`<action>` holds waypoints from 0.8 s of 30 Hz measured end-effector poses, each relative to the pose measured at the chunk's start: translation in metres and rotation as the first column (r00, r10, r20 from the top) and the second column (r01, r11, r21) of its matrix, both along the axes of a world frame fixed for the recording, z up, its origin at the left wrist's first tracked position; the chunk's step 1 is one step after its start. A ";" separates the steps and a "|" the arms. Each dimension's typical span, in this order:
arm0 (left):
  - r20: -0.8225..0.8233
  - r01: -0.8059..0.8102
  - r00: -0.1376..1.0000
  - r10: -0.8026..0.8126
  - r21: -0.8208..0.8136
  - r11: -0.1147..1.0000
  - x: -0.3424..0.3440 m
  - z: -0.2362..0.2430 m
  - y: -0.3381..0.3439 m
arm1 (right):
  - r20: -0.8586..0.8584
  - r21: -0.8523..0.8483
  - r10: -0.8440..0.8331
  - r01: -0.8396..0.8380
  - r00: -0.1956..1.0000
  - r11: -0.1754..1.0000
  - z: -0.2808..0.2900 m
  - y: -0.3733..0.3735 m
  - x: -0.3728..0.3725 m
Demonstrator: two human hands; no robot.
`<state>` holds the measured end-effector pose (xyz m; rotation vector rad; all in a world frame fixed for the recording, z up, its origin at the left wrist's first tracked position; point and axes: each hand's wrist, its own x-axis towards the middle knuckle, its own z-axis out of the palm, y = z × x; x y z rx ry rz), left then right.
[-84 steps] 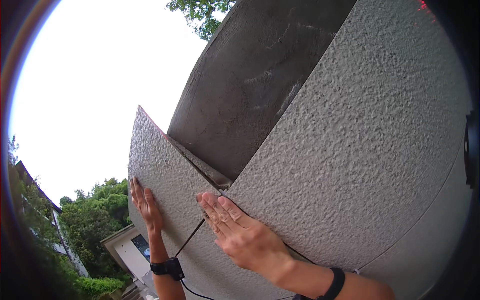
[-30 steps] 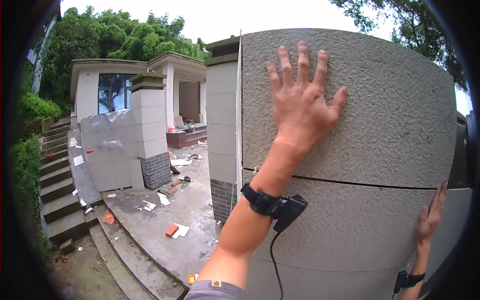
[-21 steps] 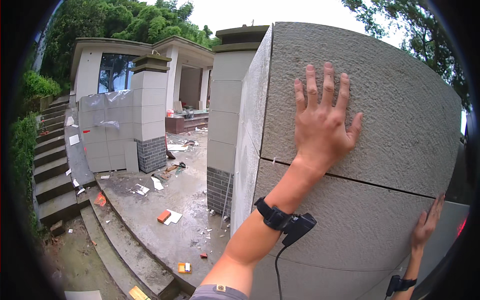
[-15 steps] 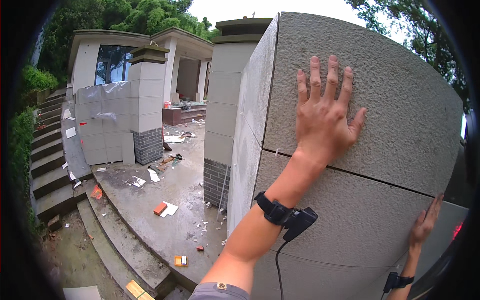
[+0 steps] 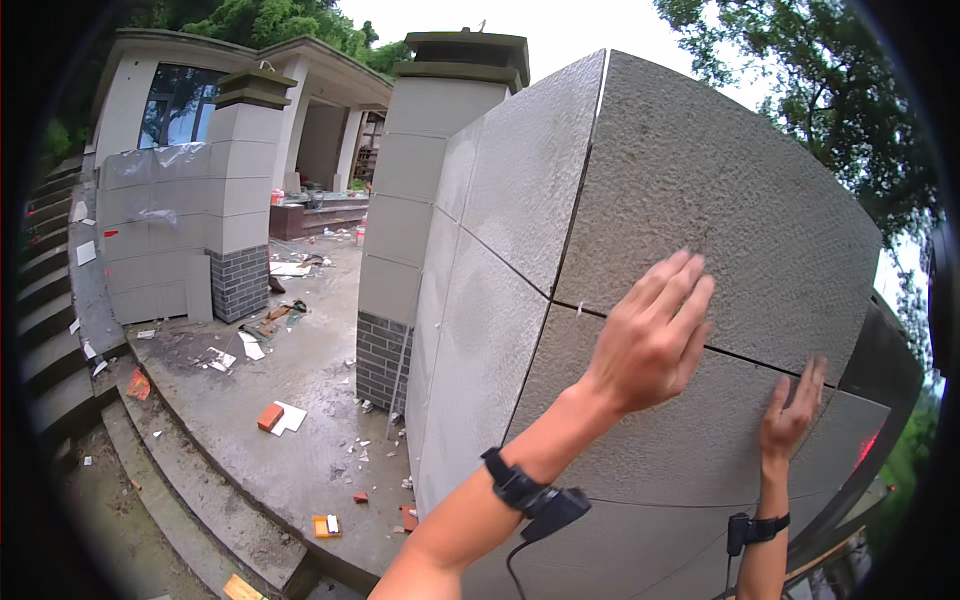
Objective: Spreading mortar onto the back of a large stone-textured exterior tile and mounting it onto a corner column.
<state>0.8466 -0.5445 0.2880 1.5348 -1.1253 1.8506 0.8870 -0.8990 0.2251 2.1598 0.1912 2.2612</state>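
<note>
A large grey rough-faced stone slab [image 5: 740, 180] forms the upper part of the wall corner in front of me. Below it sits another grey slab [image 5: 620, 440], with a dark horizontal gap between the two. My left hand [image 5: 655, 330] is over that gap, fingers stretched out and fairly close together; whether its palm touches the stone I cannot tell. Farther right, my right hand [image 5: 790, 415] lies against the lower slab with fingers extended, its blurred fingertips reaching the gap. A small pale spacer [image 5: 581, 309] sticks out of the gap near the corner. Neither hand holds anything.
Smooth slabs [image 5: 520, 180] face the wall's left side. Beyond stand a pillar [image 5: 425, 170] with a dark brick base and a house. Rubble, an orange brick [image 5: 270, 417] and a yellow box [image 5: 326, 526] lie on the paving. Curved steps [image 5: 200, 480] drop at left. A red light spot shows [image 5: 867, 447].
My left hand has come down from the upper slab to the gap, its spread fingers drawing closer together. The view has swung right, and my right hand stays near the gap's right end.
</note>
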 end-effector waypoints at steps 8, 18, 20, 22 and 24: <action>-0.328 -0.167 0.944 0.026 -0.410 0.897 0.022 -0.037 0.121 | -0.017 -0.191 0.211 -0.211 0.977 0.959 0.092 0.173 -0.022; -0.407 0.047 0.903 -0.140 -0.231 0.972 0.046 -0.049 0.123 | 0.007 -0.327 0.070 -0.064 0.998 0.943 0.147 0.238 -0.010; -0.420 0.082 0.889 -0.185 -0.251 0.964 0.044 -0.048 0.126 | -0.012 -0.322 0.066 -0.066 0.998 0.944 0.146 0.241 -0.009; -0.415 0.130 0.878 -0.238 -0.272 0.953 0.046 -0.046 0.129 | -0.015 -0.327 0.061 -0.062 0.998 0.943 0.149 0.242 -0.009; -0.412 0.148 0.873 -0.259 -0.282 0.948 0.046 -0.046 0.130 | -0.037 -0.310 0.060 -0.069 0.997 0.948 0.146 0.242 -0.006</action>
